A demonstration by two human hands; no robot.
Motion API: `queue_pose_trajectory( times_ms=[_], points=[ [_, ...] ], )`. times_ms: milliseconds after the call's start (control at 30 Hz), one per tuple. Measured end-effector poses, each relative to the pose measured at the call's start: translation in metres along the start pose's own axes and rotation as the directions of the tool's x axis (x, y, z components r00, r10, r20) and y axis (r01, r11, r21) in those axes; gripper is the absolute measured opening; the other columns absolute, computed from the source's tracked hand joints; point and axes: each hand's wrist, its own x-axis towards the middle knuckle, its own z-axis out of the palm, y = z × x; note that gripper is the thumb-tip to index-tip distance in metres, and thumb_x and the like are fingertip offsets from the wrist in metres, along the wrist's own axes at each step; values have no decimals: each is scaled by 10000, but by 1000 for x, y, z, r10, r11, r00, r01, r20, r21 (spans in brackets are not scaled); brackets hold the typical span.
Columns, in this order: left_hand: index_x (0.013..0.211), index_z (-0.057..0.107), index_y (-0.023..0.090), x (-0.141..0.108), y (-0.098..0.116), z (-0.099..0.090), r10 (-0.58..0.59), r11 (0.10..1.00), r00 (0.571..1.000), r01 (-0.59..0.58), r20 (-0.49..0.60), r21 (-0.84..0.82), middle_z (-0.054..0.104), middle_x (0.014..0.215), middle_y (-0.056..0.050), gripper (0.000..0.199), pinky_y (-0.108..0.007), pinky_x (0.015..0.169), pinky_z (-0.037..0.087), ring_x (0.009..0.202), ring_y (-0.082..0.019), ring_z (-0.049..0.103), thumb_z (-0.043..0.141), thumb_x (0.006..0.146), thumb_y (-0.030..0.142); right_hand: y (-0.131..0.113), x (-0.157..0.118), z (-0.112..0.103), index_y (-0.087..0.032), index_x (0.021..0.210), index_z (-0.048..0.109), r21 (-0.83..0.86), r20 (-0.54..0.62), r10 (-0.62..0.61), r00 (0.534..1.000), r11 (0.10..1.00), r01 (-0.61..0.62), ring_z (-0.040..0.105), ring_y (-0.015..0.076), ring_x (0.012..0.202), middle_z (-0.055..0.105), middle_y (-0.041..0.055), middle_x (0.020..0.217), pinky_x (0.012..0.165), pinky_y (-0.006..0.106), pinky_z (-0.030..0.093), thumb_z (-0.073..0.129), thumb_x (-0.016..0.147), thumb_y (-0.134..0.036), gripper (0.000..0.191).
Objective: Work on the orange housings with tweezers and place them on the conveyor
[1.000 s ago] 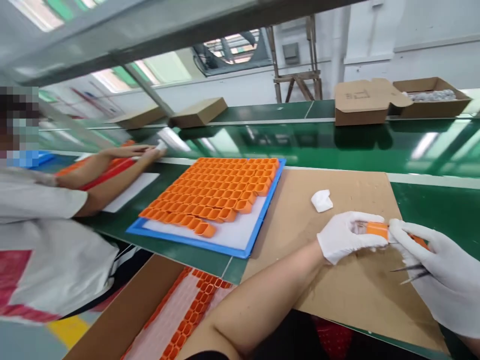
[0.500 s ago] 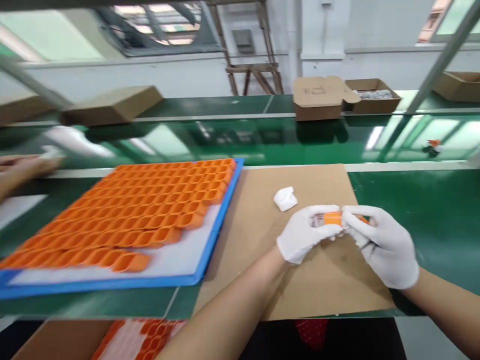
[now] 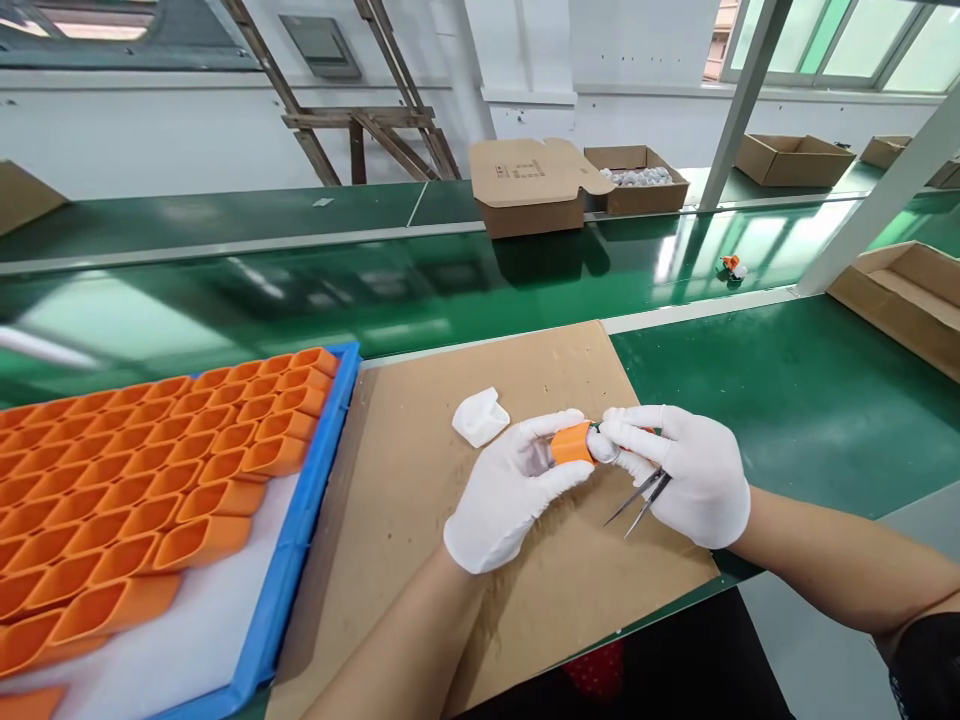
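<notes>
My left hand (image 3: 517, 485), in a white glove, pinches an orange plastic ring-like part (image 3: 571, 444) between thumb and fingers. Close beside it, my gloved right hand (image 3: 679, 465) has its fingertips together at the part's right end. Black tweezers (image 3: 646, 496) are tucked in the right hand, their tips pointing down and left. A small white and dark green piece shows between the right fingertips, mostly hidden by the glove. Both hands are above a brown cardboard sheet (image 3: 420, 520), where a crumpled white scrap (image 3: 480, 416) lies left of them.
At left, a blue-rimmed tray (image 3: 300, 540) holds rows of orange shells (image 3: 150, 470). Beyond the cardboard runs a glossy green conveyor (image 3: 390, 310) with a small orange and white item (image 3: 733, 267) on it. Cardboard boxes (image 3: 532, 210) stand behind, another box (image 3: 900, 300) at right.
The view has swung right, so the tray sits further left and a co-worker's arm has left the picture. The tweezers now show clearly under my right hand. My left hand still holds the orange part.
</notes>
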Motion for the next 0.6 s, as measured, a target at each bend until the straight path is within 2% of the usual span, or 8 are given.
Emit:
queue_pose_trajectory(
  times_ms=[133,300,400,500,600],
  points=[
    [954,758,215,0,1,1,-24,1000,1000,24,-2,14,785,990,-55,388,-376,798,620,898,-237,725,942,613,198,1,-3,1,-329,1185,760,-223,41,-145,989,963,151,725,210,986,750,21,1190,713,305,529,573,992,-186,305],
    [970,747,196,-1,-5,4,-33,999,998,34,-48,14,787,902,-45,418,-381,819,631,893,-234,736,950,605,225,-5,-5,3,-282,1191,755,-354,12,-188,982,918,180,728,197,905,754,27,1192,623,289,469,556,900,-67,413],
    [973,740,190,0,-10,4,-33,999,997,34,-72,12,791,950,-56,419,-391,858,630,932,-242,738,950,613,238,-10,-3,1,-243,1190,751,-427,20,-200,980,884,189,720,191,822,751,40,1207,572,299,428,518,837,-30,475],
    [997,738,182,1,-13,4,-56,998,996,54,-76,-28,792,970,-65,436,-394,879,622,939,-244,738,948,618,226,-14,0,-3,-220,1158,757,-428,47,-197,979,882,198,717,188,786,756,41,1191,556,302,422,486,806,-18,489],
    [1029,748,158,-3,-14,9,-118,990,991,113,-65,-79,790,973,-83,511,-413,906,605,923,-250,742,970,572,208,-20,-4,-9,-245,1135,763,-334,75,-139,987,930,156,731,213,871,760,26,1166,647,295,490,494,845,-58,437]
  ],
)
